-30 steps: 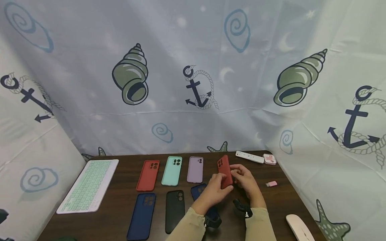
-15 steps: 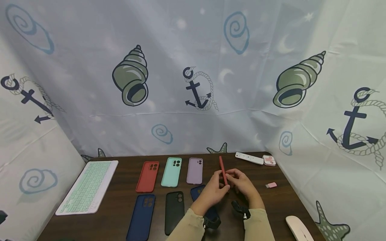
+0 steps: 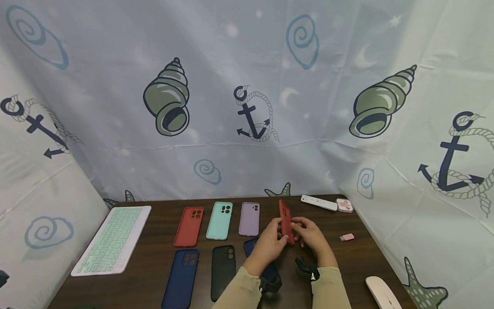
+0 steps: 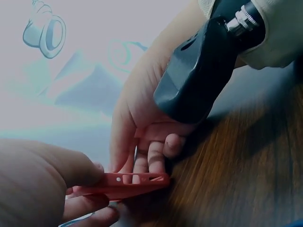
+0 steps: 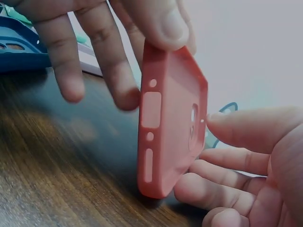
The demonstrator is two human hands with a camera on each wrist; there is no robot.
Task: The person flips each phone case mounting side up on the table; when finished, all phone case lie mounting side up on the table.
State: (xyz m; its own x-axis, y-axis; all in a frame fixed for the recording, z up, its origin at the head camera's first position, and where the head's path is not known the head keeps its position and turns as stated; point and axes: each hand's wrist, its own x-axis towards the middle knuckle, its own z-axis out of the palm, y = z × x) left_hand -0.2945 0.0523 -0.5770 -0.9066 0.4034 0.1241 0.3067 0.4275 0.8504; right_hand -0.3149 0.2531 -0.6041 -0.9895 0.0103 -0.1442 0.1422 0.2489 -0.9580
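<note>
A red phone case (image 3: 286,221) stands upright and tilted between my two hands, above the right half of the table. My left hand (image 3: 269,245) pinches its near left part; in the right wrist view the thumb (image 5: 171,26) lies over one corner. On the other side my right hand (image 3: 313,237) holds the rim, thumb and fingers (image 5: 227,177) at the edge. The hollow inside and the port holes of the case (image 5: 177,123) show in the right wrist view. A dark blue case (image 3: 250,246) lies partly hidden under my left forearm.
Red (image 3: 189,227), mint (image 3: 219,221), lilac (image 3: 249,219), blue (image 3: 180,279) and black (image 3: 223,272) cases lie to the left. Farther left is a keyboard (image 3: 112,240). A white remote (image 3: 319,202), a small white box (image 3: 344,205), a pink USB stick (image 3: 347,237) and a mouse (image 3: 383,292) lie to the right.
The red phone case has turned in my hands, from its back showing, through edge-on, to a slanted side now. Both hands stay at nearly the same place.
</note>
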